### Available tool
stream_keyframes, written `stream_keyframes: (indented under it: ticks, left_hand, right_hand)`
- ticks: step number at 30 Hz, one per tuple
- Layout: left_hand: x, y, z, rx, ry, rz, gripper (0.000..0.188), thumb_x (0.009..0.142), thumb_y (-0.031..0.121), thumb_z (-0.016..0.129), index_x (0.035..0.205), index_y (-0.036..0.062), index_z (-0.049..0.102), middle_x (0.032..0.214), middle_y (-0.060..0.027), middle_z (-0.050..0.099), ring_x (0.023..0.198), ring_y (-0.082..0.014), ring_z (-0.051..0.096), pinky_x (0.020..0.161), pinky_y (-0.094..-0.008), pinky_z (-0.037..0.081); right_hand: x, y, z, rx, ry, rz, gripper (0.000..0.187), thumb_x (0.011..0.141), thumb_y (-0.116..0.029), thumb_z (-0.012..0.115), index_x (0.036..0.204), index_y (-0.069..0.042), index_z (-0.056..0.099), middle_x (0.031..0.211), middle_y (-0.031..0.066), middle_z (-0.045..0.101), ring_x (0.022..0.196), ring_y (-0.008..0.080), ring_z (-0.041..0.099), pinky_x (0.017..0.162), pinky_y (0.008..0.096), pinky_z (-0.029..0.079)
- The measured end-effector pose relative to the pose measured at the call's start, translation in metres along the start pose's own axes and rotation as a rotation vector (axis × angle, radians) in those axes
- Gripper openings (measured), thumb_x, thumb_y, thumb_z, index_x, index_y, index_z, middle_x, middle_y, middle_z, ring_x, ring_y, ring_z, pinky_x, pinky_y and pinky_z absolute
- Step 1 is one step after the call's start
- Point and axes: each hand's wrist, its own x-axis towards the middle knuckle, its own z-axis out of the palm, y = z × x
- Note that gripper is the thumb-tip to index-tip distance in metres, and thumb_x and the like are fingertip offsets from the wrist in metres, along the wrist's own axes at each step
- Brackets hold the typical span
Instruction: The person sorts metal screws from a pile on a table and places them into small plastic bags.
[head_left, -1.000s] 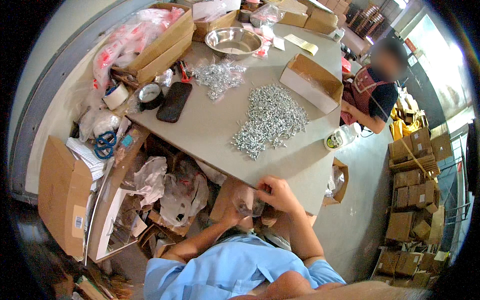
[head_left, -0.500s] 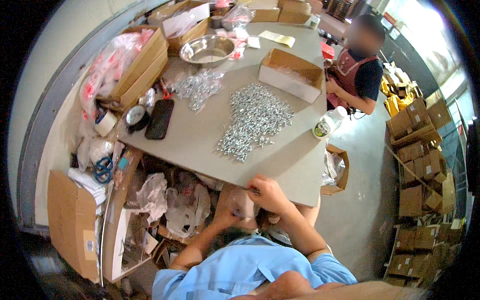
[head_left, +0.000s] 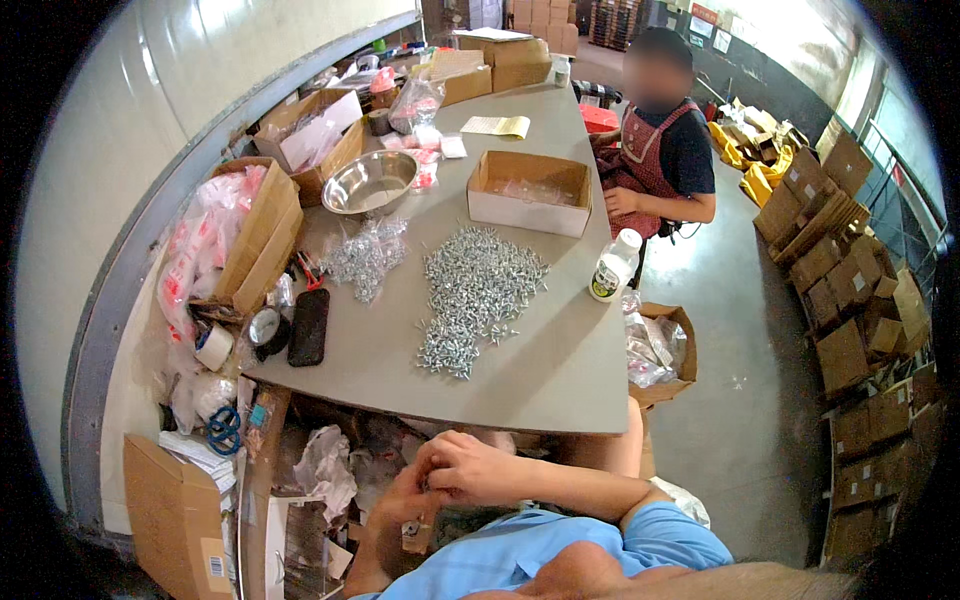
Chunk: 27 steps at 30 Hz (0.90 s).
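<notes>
Both hands meet just below the table's near edge, over my lap. My right hand (head_left: pixel 468 468) is closed, its fingers curled and pressed against the left one. My left hand (head_left: pixel 402 498) is also closed, partly covered by the right. Whatever lies between the fingers is too small or hidden to name. On the grey table (head_left: pixel 500 395) beyond them spreads a pile of small silvery screws (head_left: pixel 478 290). Left of the pile lies a clear plastic bag of similar metal pieces (head_left: pixel 368 260).
A white-sided carton (head_left: pixel 525 220), a steel bowl (head_left: pixel 345 205), a white bottle (head_left: pixel 613 268) and a black phone (head_left: pixel 308 328) stand or lie on the table. Cartons with plastic bags (head_left: pixel 270 240) line the left. A co-worker (head_left: pixel 660 160) sits at the far right side.
My hands have moved left and drawn together; the clear plastic seen between them earlier no longer shows. My view has tilted up, bringing more of the room in.
</notes>
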Motion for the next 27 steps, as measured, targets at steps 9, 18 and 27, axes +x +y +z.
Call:
stream_keyframes:
  ticks: [9,18,27]
  left_hand:
    - [0.019,0.017,0.023,0.698,0.431,0.344,0.017,0.086,0.017,0.063,0.088,0.0006,0.06,0.087,-0.0099,0.062,0.078,-0.0202,0.059,0.07,-0.0308,0.047]
    - [0.03,0.024,0.023,0.665,0.264,0.325,0.015,0.084,0.014,0.062,0.082,0.0002,0.056,0.081,-0.009,0.06,0.068,-0.0193,0.056,0.062,-0.0304,0.044]
    - [0.06,0.036,-0.006,0.649,0.31,0.389,0.013,0.086,0.011,0.056,0.077,0.0012,0.055,0.075,-0.0029,0.057,0.065,-0.0099,0.05,0.059,-0.0237,0.041]
  right_hand:
    - [-0.016,0.011,-0.011,0.071,0.201,0.332,0.014,0.075,-0.011,0.067,0.085,-0.005,0.058,0.083,0.0118,0.058,0.078,0.0303,0.059,0.068,0.0383,0.049]
    - [-0.015,0.024,-0.029,0.315,0.042,0.275,0.013,0.076,-0.011,0.062,0.085,-0.002,0.057,0.082,0.0148,0.057,0.078,0.0347,0.057,0.068,0.0418,0.046]
    - [-0.019,0.05,-0.051,0.344,0.158,0.257,0.012,0.071,-0.007,0.061,0.081,-0.004,0.056,0.075,0.0115,0.055,0.071,0.0269,0.055,0.064,0.0356,0.045]
